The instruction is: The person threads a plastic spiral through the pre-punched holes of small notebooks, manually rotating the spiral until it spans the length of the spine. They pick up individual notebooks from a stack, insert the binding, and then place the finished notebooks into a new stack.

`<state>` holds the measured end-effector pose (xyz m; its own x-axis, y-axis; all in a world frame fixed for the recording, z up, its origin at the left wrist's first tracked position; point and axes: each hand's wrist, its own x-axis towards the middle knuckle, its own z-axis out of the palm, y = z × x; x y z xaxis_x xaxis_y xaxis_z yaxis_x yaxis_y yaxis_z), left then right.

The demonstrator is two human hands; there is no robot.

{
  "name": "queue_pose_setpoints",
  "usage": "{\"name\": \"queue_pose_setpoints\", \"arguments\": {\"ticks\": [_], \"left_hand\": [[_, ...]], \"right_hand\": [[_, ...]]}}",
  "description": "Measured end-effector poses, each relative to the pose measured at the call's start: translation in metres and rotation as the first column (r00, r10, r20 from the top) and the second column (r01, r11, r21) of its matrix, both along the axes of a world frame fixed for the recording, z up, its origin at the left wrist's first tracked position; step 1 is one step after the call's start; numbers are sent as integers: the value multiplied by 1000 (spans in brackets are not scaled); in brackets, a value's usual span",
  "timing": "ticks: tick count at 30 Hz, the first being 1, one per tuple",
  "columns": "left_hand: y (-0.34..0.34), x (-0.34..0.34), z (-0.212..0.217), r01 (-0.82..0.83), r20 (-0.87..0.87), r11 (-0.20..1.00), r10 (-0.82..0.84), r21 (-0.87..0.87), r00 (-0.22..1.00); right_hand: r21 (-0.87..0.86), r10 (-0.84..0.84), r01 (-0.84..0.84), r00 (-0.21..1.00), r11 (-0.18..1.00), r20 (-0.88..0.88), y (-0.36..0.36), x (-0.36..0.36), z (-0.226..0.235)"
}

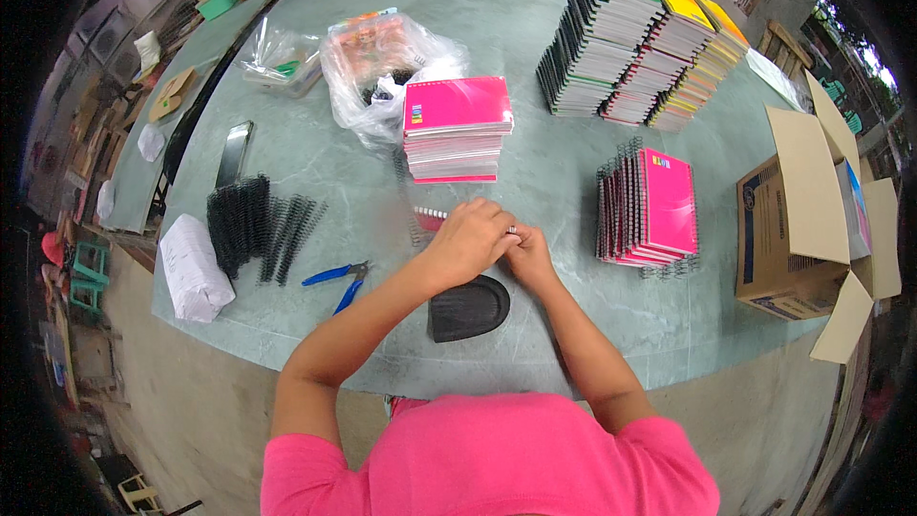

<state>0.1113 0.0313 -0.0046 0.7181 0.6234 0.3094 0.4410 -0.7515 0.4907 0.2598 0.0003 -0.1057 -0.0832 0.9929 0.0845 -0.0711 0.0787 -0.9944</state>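
Near the middle of the table, my left hand lies over a small pink notebook, its fingers closed on it. Only the notebook's left end shows, with a row of punched holes or coil loops along its top edge. My right hand meets the left at the notebook's other end, fingers pinched together; what they pinch is hidden. Just below my hands sits a black, rounded pad. Left of it lie blue-handled pliers. Straight beyond my hands stands a stack of pink notebooks.
Black spiral coils lie at the left beside a white paper-wrapped bundle. To the right stand coil-bound pink notebooks and an open cardboard box. Tall notebook stacks and a plastic bag occupy the far side.
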Motion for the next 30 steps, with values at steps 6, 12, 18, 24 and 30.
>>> {"name": "queue_pose_setpoints", "arguments": {"ticks": [6,12,18,24,30], "left_hand": [[3,2,-7,72,12,997,-72,-7,997],[-1,8,-4,-30,6,996,29,80,1000],[-1,4,0,-109,18,993,108,46,994],[7,-33,47,-240,-269,936,169,-257,948],[9,-21,65,7,191,1000,-9,11,982]], "right_hand": [[-17,-3,3,1000,1000,-28,-1,-2,-4],[6,-27,27,997,1000,66,-5,-6,-3],[94,-19,20,1000,995,-11,-3,-11,1],[13,-61,63,994,998,-86,-21,13,55],[423,-314,198,923,884,225,-52,47,147]]}}
